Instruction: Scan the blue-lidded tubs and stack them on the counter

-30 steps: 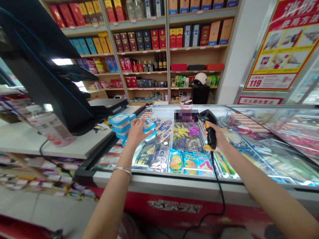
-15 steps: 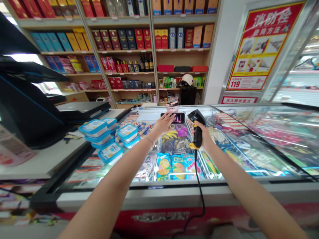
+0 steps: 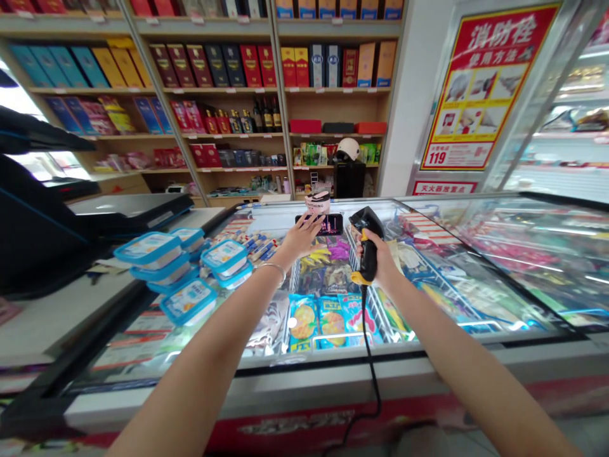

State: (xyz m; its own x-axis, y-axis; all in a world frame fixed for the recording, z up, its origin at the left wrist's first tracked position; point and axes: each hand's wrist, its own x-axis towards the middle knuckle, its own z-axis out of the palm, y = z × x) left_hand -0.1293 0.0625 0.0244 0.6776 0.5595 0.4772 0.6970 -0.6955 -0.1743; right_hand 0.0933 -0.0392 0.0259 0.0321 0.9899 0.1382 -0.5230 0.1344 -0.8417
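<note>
Phone point(image 3: 333, 224) lies lengthwise L-R on freezer point(image 3: 309, 384) by pink cup point(image 3: 318, 202), extending right of nearer L hand's point(image 3: 301, 238) spread fingers (contact unclear), w/ R hand point(image 3: 380, 254) clamped on scanner point(image 3: 367, 244).

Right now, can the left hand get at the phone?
Likely yes. The left hand looks empty, its fingers in front of the phone. The pink container stands behind the phone and the scanner is to its right; neither seems in the way.

Glass freezer top point(image 3: 309, 359); tubs point(image 3: 188, 301); phone point(image 3: 333, 224)
</note>
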